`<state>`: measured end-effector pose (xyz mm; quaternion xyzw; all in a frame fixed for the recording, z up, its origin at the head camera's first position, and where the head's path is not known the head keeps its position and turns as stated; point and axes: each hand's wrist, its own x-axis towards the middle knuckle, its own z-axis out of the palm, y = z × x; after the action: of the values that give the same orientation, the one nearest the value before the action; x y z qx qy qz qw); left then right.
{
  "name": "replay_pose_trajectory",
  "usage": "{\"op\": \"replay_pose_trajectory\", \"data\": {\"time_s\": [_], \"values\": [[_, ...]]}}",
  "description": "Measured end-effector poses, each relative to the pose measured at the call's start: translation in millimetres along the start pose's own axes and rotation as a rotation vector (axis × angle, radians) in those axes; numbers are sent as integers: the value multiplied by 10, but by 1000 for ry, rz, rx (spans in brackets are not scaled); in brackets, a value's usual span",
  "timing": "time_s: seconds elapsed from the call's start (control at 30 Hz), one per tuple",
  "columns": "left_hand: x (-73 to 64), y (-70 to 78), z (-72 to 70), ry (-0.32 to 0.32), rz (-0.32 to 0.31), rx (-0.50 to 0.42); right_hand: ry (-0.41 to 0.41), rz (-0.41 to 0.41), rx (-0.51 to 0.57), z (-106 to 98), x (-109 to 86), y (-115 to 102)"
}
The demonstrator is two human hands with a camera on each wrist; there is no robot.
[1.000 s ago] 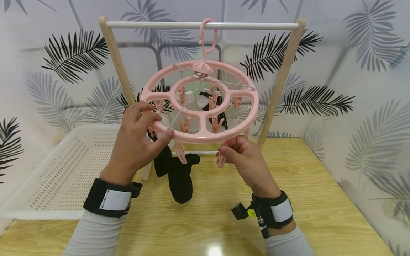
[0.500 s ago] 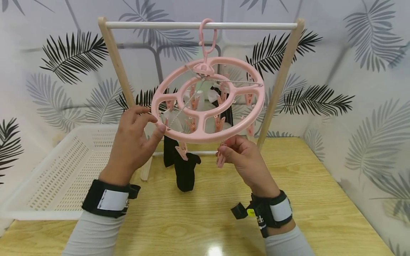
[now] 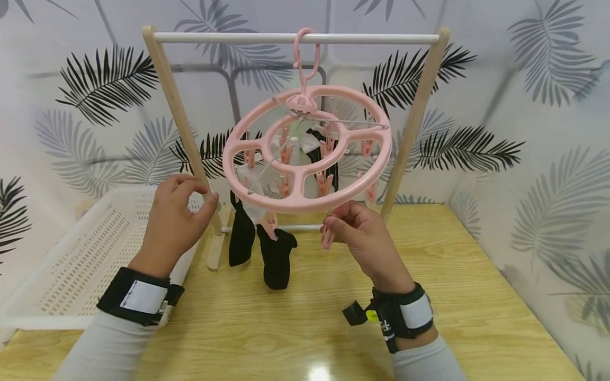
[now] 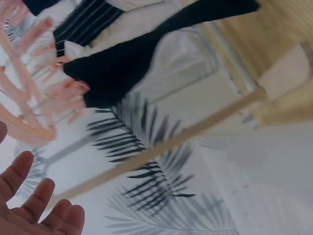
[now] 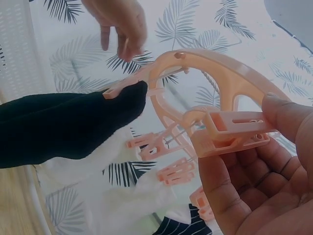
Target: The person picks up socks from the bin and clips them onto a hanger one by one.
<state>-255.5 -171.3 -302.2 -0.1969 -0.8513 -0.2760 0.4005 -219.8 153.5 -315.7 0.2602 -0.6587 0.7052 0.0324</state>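
A round pink clip hanger [image 3: 305,205] hangs by its hook from a rod, tilted toward me. My right hand [image 3: 362,233] pinches one of its pink clothespins [image 5: 239,122] between thumb and fingers, below the near rim. No cloth shows in that clothespin in the right wrist view. A black sock [image 3: 276,262] dangles from a neighbouring clip, and a second black sock [image 3: 242,238] hangs further left. White socks and a striped sock [image 5: 183,223] hang behind. Away from the ring, my left hand [image 3: 173,225] is in the air with relaxed fingers, holding nothing.
The rack has wooden posts [image 3: 413,124] and a white top rod [image 3: 229,37], standing on a wood-grain table [image 3: 305,328]. At the left is a white perforated basket [image 3: 90,254], partly behind my left arm. Leaf-patterned sheeting covers the back.
My left hand has let go of the ring's left rim and moved left and down toward the basket. The ring has swung right and the socks with it. My right hand keeps its pinch.
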Motion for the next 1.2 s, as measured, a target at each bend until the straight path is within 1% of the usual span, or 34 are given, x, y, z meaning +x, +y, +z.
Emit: {"op": "replay_pose_trajectory", "data": {"time_s": [0.13, 0.27, 0.33, 0.37, 0.43, 0.5, 0.6, 0.7, 0.77, 0.8, 0.87, 0.9, 0.97, 1.0, 1.03, 1.1, 1.2], "values": [[15, -194, -50, 13, -89, -8, 1, 3, -2, -3, -1, 3], [47, -469, -146, 48, -222, 19, -1, -5, 2, -8, 4, 4], [41, -611, -193, 27, -293, 40, -1, -3, 8, -9, 6, 6], [29, -673, -214, -1, -324, 51, -2, -3, 10, -10, 7, 6], [-10, -787, -245, -84, -372, 74, 1, -2, 11, -12, 7, 6], [-61, -893, -264, -185, -397, 98, 2, -4, 12, -15, 6, 3], [-161, -1065, -274, -319, -405, 131, 5, -8, 12, -19, 4, -2], [-281, -1236, -248, -452, -403, 168, 8, -6, 10, -23, 0, 0], [-362, -1330, -223, -565, -402, 195, 9, -1, 12, -20, 0, 0], [-402, -1371, -203, -633, -400, 209, 8, 0, 13, -18, 1, -1], [-470, -1416, -165, -781, -398, 218, 8, 4, 11, -14, -1, -2], [-500, -1427, -144, -850, -407, 219, 7, 5, 10, -13, -2, -2], [-550, -1428, -110, -968, -426, 218, 8, 8, 6, -11, -4, -3], [-569, -1420, -95, -1016, -436, 215, 9, 9, 1, -12, -5, 0], [-582, -1405, -83, -1052, -446, 213, 10, 10, -2, -13, -6, 2], [-601, -1382, -60, -1102, -458, 211, 12, 11, -4, -16, -5, 6], [-607, -1340, -49, -1152, -459, 210, 12, 10, -4, -17, 1, 8]]}}
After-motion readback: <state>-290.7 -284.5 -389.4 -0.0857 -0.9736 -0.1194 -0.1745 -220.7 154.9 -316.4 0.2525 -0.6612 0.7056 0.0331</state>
